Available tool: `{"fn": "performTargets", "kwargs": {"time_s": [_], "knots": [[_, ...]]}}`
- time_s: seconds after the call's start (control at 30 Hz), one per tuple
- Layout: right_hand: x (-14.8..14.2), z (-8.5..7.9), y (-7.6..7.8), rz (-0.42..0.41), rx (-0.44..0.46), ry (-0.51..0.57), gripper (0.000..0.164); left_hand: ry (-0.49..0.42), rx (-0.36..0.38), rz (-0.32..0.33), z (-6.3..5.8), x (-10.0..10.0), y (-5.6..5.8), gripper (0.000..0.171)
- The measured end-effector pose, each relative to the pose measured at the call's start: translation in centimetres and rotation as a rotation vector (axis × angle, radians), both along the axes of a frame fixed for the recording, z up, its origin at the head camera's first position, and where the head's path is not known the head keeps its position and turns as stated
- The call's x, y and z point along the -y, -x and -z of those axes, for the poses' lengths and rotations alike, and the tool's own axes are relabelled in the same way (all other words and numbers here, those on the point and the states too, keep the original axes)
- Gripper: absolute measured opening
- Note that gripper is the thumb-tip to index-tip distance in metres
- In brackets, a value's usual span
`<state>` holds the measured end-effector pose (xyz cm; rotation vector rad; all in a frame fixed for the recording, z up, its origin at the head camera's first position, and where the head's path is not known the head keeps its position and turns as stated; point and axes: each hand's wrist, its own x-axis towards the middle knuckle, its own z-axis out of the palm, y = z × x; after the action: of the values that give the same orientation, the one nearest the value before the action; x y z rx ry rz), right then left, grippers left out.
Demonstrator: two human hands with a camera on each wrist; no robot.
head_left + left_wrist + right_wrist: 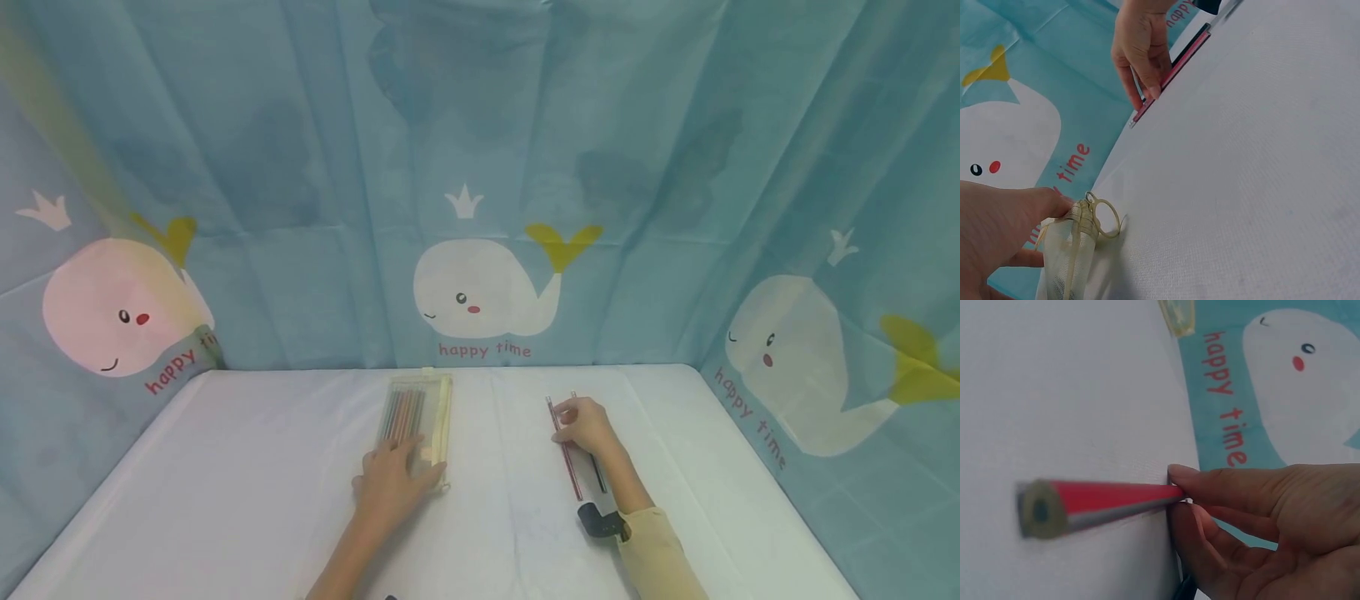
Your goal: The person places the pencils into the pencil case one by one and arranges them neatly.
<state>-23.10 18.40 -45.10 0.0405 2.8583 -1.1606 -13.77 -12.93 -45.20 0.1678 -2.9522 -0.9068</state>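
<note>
A clear pencil case with pale yellow trim and several coloured pencils inside lies left of the table's middle. My left hand spans its near end, thumb at the zip side and fingers at the far edge. In the left wrist view a ring pull hangs at the case's end. My right hand pinches a red pencil between thumb and fingertips near its far end. A dark pencil lies beside it, partly hidden under the hand. The red pencil's flat, unsharpened end faces the right wrist camera.
A white cloth covers the table. Blue curtains printed with whales enclose its back and both sides. A black wrist camera sits on my right wrist, by the yellow sleeve.
</note>
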Motion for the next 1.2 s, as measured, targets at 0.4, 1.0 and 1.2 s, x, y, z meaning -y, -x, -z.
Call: {"fn": "performTargets", "kwargs": {"time_s": [0.4,1.0,1.2], "knots": [[-0.32,-0.06,0.13,-0.025,0.048,0.127,0.044,-0.006,-0.005,0.006,0.20,0.01,0.24,0.068],[-0.44,-0.39,-0.21,-0.042,0.121,0.166,0.049,-0.012,0.001,0.005,0.00,-0.02,0.08,0.067],[-0.53,-0.31,-0.02,-0.038,0.128,0.158,0.048,-0.016,-0.002,-0.001,0.02,-0.04,0.01,0.067]]}}
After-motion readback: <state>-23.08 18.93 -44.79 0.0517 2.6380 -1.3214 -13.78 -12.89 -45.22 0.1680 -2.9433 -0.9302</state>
